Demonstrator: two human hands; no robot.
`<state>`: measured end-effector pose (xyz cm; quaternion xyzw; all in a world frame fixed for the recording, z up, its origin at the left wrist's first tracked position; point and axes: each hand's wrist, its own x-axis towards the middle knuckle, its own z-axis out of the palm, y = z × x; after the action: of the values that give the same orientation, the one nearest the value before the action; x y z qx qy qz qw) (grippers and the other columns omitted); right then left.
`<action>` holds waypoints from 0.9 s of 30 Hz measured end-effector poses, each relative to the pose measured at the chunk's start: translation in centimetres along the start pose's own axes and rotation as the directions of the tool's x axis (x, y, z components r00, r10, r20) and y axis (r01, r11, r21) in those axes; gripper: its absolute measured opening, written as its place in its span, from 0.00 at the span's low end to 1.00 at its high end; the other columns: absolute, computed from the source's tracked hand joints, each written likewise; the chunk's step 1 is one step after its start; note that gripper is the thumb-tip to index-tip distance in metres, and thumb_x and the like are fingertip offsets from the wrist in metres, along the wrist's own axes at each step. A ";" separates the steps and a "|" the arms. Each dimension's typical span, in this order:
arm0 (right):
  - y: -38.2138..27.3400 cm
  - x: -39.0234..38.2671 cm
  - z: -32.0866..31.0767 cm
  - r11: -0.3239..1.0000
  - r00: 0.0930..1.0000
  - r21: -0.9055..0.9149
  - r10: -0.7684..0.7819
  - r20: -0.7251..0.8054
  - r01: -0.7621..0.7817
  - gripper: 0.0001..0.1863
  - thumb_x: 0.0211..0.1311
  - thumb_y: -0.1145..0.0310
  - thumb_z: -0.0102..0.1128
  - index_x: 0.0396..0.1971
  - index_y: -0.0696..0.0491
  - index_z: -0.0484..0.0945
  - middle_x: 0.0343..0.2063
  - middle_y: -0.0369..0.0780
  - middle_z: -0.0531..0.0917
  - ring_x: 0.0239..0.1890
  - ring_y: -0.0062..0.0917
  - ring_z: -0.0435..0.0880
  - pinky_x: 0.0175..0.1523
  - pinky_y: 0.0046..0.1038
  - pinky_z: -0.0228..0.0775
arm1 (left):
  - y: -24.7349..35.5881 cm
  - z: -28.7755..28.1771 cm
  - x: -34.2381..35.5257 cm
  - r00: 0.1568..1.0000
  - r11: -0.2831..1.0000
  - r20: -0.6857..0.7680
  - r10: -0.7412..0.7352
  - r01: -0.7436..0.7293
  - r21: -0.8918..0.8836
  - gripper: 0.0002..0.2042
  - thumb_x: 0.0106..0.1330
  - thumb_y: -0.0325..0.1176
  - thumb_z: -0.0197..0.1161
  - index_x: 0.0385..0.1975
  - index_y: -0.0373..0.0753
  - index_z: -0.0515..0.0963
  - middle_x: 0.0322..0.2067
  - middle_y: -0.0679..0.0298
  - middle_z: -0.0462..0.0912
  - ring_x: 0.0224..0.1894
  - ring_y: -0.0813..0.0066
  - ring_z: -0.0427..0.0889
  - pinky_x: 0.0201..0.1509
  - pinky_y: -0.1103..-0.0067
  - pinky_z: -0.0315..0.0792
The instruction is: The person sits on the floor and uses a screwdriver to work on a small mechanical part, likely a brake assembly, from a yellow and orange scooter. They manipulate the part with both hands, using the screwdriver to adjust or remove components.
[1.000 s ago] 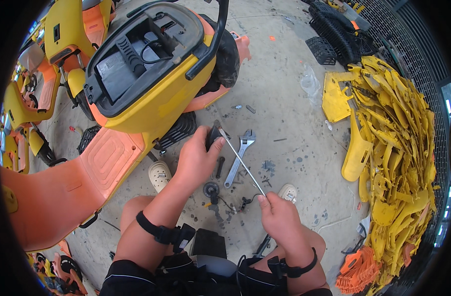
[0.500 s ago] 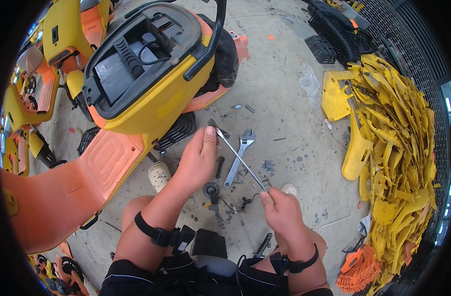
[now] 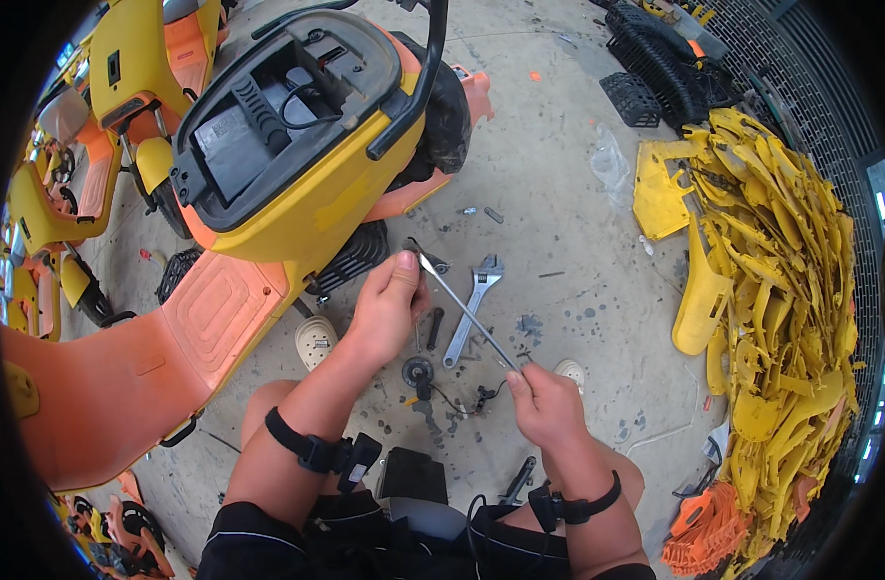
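Observation:
My right hand (image 3: 549, 408) is closed round the hidden handle end of a long screwdriver (image 3: 472, 318). Its bare metal shaft slants up and left, and the flattened tip meets a small dark part (image 3: 413, 246) at my left hand (image 3: 388, 302). That hand is closed, thumb on top, pinching the small part; most of it is hidden by the fingers. On the floor below lie an adjustable wrench (image 3: 470, 311), a short dark tool (image 3: 435, 329) and a round dark part (image 3: 417, 371) with a cable.
A yellow and orange scooter (image 3: 317, 208) with its seat compartment exposed stands at the left, more scooters (image 3: 123, 68) behind it. Yellow plastic panels (image 3: 771, 319) are heaped on the right, beside orange pieces (image 3: 706, 530). Black baskets (image 3: 630, 99) lie at the far right.
My left hand and the screwdriver tip have shifted slightly left, and the left fingers show a little more below the thumb. Both grips stay closed.

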<state>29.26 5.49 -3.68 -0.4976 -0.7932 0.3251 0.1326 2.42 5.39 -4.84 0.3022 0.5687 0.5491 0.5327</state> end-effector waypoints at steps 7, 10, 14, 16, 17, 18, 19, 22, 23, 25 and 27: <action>1.4 0.6 1.3 0.997 0.997 0.043 -0.071 -0.018 0.071 0.18 0.73 0.58 0.62 0.26 0.55 0.74 0.21 0.51 0.80 0.26 0.55 0.80 0.30 0.50 0.70 | 0.1 -0.5 -0.6 1.000 0.999 0.006 -0.021 0.021 -0.046 0.25 0.84 0.57 0.41 0.32 0.42 0.67 0.18 0.65 0.68 0.18 0.79 0.60 0.21 0.80 0.56; 1.6 0.8 1.6 0.995 0.997 0.074 -0.071 -0.008 0.072 0.18 0.73 0.58 0.62 0.26 0.55 0.74 0.21 0.51 0.79 0.26 0.54 0.80 0.30 0.49 0.69 | 0.4 -0.9 -0.9 0.999 0.998 0.002 -0.051 0.051 -0.036 0.24 0.84 0.57 0.41 0.33 0.42 0.68 0.19 0.66 0.68 0.18 0.79 0.61 0.21 0.80 0.57; 1.3 1.0 1.5 0.992 0.998 0.113 -0.066 0.006 0.065 0.18 0.73 0.58 0.62 0.26 0.56 0.74 0.20 0.51 0.79 0.26 0.54 0.79 0.29 0.48 0.69 | 0.7 -1.2 -0.7 0.995 0.995 0.005 -0.103 0.103 -0.010 0.22 0.83 0.56 0.45 0.36 0.43 0.69 0.22 0.67 0.70 0.19 0.79 0.64 0.22 0.81 0.57; 1.2 0.8 1.0 0.995 0.999 0.087 -0.041 0.019 0.039 0.19 0.73 0.58 0.62 0.26 0.56 0.74 0.20 0.51 0.79 0.26 0.54 0.79 0.29 0.48 0.69 | 1.3 -0.7 -0.7 0.994 0.994 0.029 -0.101 0.100 0.033 0.17 0.82 0.51 0.51 0.38 0.43 0.70 0.25 0.67 0.72 0.21 0.80 0.66 0.25 0.82 0.60; 1.0 0.6 0.6 0.997 0.999 0.073 -0.028 0.025 0.026 0.19 0.73 0.57 0.62 0.26 0.56 0.74 0.21 0.51 0.79 0.26 0.54 0.79 0.29 0.48 0.69 | 1.9 -0.4 -0.9 0.996 0.994 0.043 -0.079 0.076 0.077 0.14 0.81 0.47 0.55 0.39 0.43 0.70 0.26 0.68 0.73 0.23 0.80 0.67 0.26 0.82 0.62; 0.7 0.5 0.2 0.998 0.999 0.068 -0.009 0.037 0.007 0.19 0.73 0.57 0.62 0.26 0.56 0.74 0.20 0.51 0.79 0.26 0.54 0.79 0.29 0.48 0.68 | 2.4 -0.2 -1.1 0.997 0.991 0.053 -0.059 0.052 0.123 0.11 0.79 0.43 0.58 0.41 0.42 0.71 0.28 0.68 0.74 0.24 0.80 0.69 0.28 0.81 0.64; 0.4 0.5 -0.2 0.998 0.999 0.062 0.011 0.048 -0.013 0.19 0.73 0.57 0.61 0.26 0.56 0.74 0.20 0.51 0.79 0.26 0.54 0.79 0.29 0.49 0.68 | 2.1 -0.4 -1.1 0.998 0.977 0.067 0.010 -0.024 0.210 0.09 0.77 0.39 0.60 0.42 0.41 0.71 0.30 0.68 0.76 0.27 0.79 0.71 0.31 0.80 0.67; 0.2 0.3 -0.9 0.999 0.997 0.031 0.029 0.068 -0.031 0.20 0.74 0.56 0.61 0.26 0.56 0.74 0.20 0.50 0.79 0.26 0.54 0.79 0.30 0.49 0.68 | 1.4 -0.7 -1.3 0.987 0.904 0.087 0.132 -0.156 0.398 0.09 0.72 0.30 0.62 0.46 0.38 0.71 0.34 0.67 0.81 0.34 0.75 0.79 0.40 0.74 0.74; 0.2 0.1 -1.1 0.999 0.997 0.019 0.027 0.072 -0.029 0.20 0.74 0.56 0.60 0.26 0.56 0.74 0.20 0.50 0.79 0.26 0.54 0.79 0.30 0.49 0.68 | 1.6 -0.5 -1.5 0.990 0.896 0.061 0.127 -0.141 0.421 0.09 0.71 0.28 0.62 0.46 0.37 0.71 0.36 0.64 0.83 0.37 0.71 0.82 0.43 0.71 0.76; -0.2 -0.2 -1.1 1.000 0.997 -0.005 0.018 0.072 -0.018 0.20 0.74 0.56 0.60 0.27 0.56 0.75 0.21 0.51 0.80 0.27 0.55 0.80 0.30 0.50 0.68 | 1.6 -0.3 -1.4 0.996 0.858 -0.021 0.092 -0.068 0.510 0.10 0.70 0.27 0.60 0.47 0.35 0.72 0.38 0.59 0.85 0.42 0.65 0.85 0.47 0.68 0.77; -0.3 -0.7 -0.8 1.000 0.997 -0.012 0.025 0.072 -0.024 0.19 0.74 0.57 0.61 0.27 0.56 0.76 0.20 0.50 0.80 0.25 0.53 0.79 0.30 0.48 0.69 | 0.9 0.0 -1.1 0.991 0.782 -0.130 0.038 0.051 0.621 0.10 0.69 0.27 0.58 0.48 0.33 0.72 0.39 0.53 0.86 0.45 0.59 0.87 0.49 0.66 0.77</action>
<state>29.77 5.10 -2.82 -0.4960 -0.7930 0.3401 0.0972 2.46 4.51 -3.72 0.4213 0.7539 0.3477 0.3651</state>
